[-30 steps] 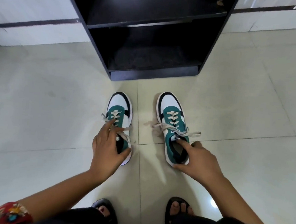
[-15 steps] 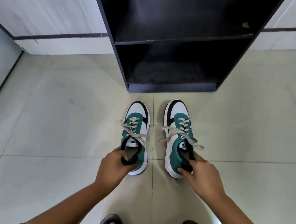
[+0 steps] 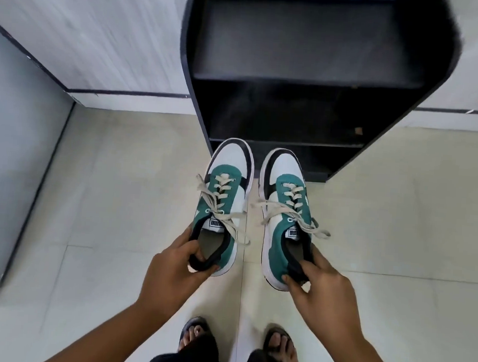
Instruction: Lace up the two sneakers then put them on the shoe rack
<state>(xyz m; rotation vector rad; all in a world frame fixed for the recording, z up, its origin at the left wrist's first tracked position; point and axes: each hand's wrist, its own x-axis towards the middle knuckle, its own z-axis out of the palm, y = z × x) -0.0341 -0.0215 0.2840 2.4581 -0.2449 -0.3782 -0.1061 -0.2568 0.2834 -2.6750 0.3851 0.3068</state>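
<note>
Two green, white and black sneakers with beige laces are held above the tiled floor, toes pointing at the black shoe rack [image 3: 316,79]. My left hand [image 3: 176,272] grips the heel collar of the left sneaker [image 3: 226,185], fingers inside the opening. The right sneaker [image 3: 284,200] is gripped the same way at its heel by my right hand [image 3: 323,295]. Both pairs of lace ends hang loose across the tongues. The toes of both sneakers overlap the rack's bottom edge in this view.
The rack stands against a white wall [image 3: 101,32] and has two dark shelves in view. A grey panel [image 3: 12,167] runs along the left. My feet in dark sandals [image 3: 195,335] stand on the floor below the sneakers.
Both hands shifted from the tongues to the heels and lifted the sneakers off the floor toward the rack. The view has moved closer to the rack.
</note>
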